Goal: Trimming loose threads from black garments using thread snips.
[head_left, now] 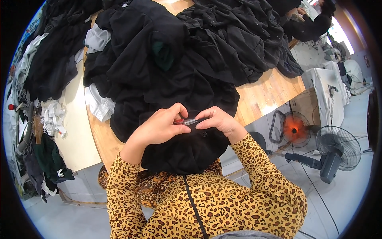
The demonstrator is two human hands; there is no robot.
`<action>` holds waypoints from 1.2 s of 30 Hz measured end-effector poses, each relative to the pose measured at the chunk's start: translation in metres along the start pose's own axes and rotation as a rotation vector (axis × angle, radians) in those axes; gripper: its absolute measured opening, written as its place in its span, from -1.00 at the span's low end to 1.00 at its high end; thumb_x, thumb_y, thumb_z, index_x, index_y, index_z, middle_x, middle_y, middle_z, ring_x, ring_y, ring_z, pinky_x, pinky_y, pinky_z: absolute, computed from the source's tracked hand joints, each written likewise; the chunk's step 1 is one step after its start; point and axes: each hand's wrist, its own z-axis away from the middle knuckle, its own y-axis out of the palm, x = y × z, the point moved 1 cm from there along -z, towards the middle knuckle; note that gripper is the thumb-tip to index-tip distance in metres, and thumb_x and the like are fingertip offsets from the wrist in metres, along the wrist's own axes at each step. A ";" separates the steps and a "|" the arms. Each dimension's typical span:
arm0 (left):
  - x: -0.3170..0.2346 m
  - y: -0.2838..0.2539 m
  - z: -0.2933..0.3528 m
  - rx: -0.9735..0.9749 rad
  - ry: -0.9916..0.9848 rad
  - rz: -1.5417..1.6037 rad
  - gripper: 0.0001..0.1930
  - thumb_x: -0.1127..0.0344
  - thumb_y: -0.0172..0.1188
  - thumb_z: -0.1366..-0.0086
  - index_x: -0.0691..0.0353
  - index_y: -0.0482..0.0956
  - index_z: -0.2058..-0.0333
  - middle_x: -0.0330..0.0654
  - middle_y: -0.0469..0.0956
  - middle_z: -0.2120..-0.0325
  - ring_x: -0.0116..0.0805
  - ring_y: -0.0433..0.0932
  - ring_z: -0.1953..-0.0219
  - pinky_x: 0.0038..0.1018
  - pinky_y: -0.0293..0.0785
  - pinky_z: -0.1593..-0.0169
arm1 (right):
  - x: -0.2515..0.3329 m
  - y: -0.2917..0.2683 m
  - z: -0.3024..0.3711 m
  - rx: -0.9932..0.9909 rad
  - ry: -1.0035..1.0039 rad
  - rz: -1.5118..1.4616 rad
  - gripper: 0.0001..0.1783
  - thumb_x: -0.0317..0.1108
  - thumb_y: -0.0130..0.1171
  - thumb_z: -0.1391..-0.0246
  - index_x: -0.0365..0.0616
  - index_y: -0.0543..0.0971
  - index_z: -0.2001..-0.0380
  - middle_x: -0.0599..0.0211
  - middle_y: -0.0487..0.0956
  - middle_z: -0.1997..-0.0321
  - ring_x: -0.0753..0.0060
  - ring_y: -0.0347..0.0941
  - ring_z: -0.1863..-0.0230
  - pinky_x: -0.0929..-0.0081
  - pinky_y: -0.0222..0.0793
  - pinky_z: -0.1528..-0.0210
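Observation:
Red-handled thread snips [190,122] sit in my left hand [159,125], gripped between curled fingers and thumb. Their metal blades point right, toward the fingertips of my right hand [221,120]. That hand is closed in a pinch on the edge of a black garment [175,89], at the blade tips. Whether a thread lies between the blades is too small to tell. The garment spreads over the table in front of me and drapes down over my lap.
A wooden table [274,89] carries more dark clothes [238,36] at the far right. White cloth [100,103] lies at the left. Beyond the table's right edge stand a grey fan [338,149] and trailing cables. Another person's dark sleeve [310,28] shows at the far right.

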 end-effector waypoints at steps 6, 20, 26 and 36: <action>-0.003 0.000 0.000 0.009 -0.006 -0.027 -0.65 0.32 0.31 -0.10 0.32 0.36 0.24 -0.06 0.56 0.53 -0.24 0.55 0.45 -0.40 0.39 0.35 | -0.001 0.001 0.001 -0.022 -0.031 0.047 -0.77 -0.51 0.33 0.16 -0.26 0.66 0.33 0.49 0.60 0.45 0.74 0.42 0.41 0.76 0.29 0.27; 0.015 0.019 0.000 -0.198 0.055 0.237 -0.40 0.33 0.39 -0.05 0.36 0.35 -0.05 -0.13 0.52 0.25 -0.50 0.46 0.28 -0.58 0.42 0.18 | 0.012 0.013 0.017 -0.125 -0.204 0.175 -0.73 -0.52 0.34 0.16 -0.31 0.61 0.28 0.48 0.59 0.39 0.75 0.43 0.33 0.72 0.36 0.22; 0.032 0.038 0.010 -0.229 0.081 0.588 -0.61 0.48 0.29 -0.08 0.32 0.47 0.07 -0.43 0.37 0.46 -0.67 0.30 0.40 -0.69 0.30 0.26 | 0.013 0.012 0.015 -0.588 -0.586 0.036 -0.84 -0.43 0.06 -0.20 -0.20 0.56 0.20 0.58 0.44 0.55 0.79 0.29 0.54 0.79 0.22 0.46; 0.058 0.029 0.047 -0.241 0.120 0.912 -0.61 0.52 0.29 -0.09 0.28 0.47 0.07 -0.35 0.42 0.27 -0.65 0.38 0.26 -0.70 0.37 0.13 | 0.030 -0.002 0.037 -0.511 -0.722 0.670 -0.61 -0.43 0.25 0.07 -0.17 0.50 0.10 0.33 0.47 0.05 0.34 0.28 -0.11 0.44 0.15 -0.18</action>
